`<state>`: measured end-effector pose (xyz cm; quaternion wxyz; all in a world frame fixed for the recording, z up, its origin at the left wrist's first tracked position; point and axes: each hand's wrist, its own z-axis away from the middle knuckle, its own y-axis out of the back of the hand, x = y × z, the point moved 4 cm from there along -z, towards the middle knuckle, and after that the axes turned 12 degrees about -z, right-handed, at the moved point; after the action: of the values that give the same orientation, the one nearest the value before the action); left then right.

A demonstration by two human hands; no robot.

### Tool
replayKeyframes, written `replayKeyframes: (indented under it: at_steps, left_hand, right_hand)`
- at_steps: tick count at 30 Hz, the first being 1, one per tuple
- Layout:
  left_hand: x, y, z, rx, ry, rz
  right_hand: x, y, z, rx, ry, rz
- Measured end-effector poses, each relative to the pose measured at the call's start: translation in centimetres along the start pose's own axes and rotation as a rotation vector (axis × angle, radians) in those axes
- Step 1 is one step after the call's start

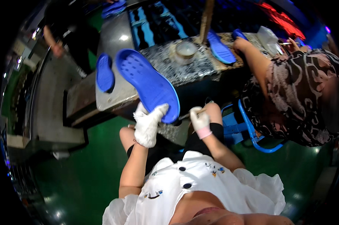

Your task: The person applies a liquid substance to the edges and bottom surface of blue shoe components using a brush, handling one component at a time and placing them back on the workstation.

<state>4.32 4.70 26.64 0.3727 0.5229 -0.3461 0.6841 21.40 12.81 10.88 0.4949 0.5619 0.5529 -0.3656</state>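
Note:
My left hand (pixel 147 125), in a white glove, grips the heel end of a large blue shoe sole (pixel 149 78). The sole is tilted up over the bench edge, and square recesses show near its toe. Closed around a thin stick-like tool (pixel 185 116) is my right hand (pixel 200 120), gloved in white with a pink cuff, just right of the sole's heel. The tool's working end is too dark to make out. A second blue sole (pixel 105 73) lies on the metal bench top (pixel 119 86) to the left.
A round cup (pixel 185 51) of pale contents stands on the plastic-covered bench (pixel 154 62). Farther right lies another sole (pixel 220 48). A co-worker (pixel 293 93) sits at the right by a blue chair (pixel 252 131); another person (pixel 70 37) stands far left. A post (pixel 207 22) rises behind the cup.

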Motion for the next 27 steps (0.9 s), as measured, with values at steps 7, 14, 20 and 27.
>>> replayKeyframes:
  at_steps: [7,14,20,27]
  left_hand:
    - [-0.2,-12.1,-2.4,-0.533,0.135,-0.091]
    - [1.2,-22.6,-9.7,-0.625,0.107,-0.142]
    - [1.5,-28.8,-15.3,-0.614,0.143,-0.138]
    - [4.3,-11.1,-10.2,0.012,-1.193,-0.836]
  right_hand:
    - [3.4,0.1,-0.5,-0.100,0.363,0.376]
    - [9.5,0.0,0.3,-0.031,-0.149,0.021]
    - [9.4,-0.1,-0.6,-0.167,-0.179,0.178]
    - [6.8,-0.1,-1.2,-0.216,-0.432,0.051]
